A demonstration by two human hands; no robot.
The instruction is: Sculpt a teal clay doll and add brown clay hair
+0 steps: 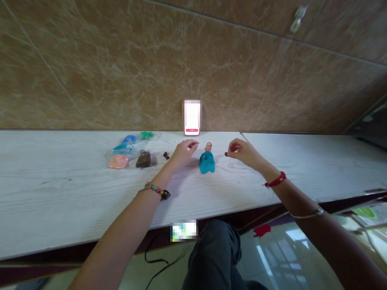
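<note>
A small clay figure (207,161) with a teal gown, peach face and dark hair lies on the white wood-grain tabletop between my hands. My left hand (185,152) is just left of its head, fingers stretched out, thumb apart, with nothing visible in them. To the right of the figure, my right hand (242,153) pinches a small piece of dark brown clay (226,154) between thumb and fingertips. Some loose brown clay bits (166,155) lie left of my left hand, beside a bag of brown clay (143,159).
Bags of peach clay (119,161), blue clay (129,139) and green clay (146,135) lie at the left. A phone (192,117) leans upright against the marbled wall (121,68). Below the table's front edge are a second screen (184,230) and my knee (219,241).
</note>
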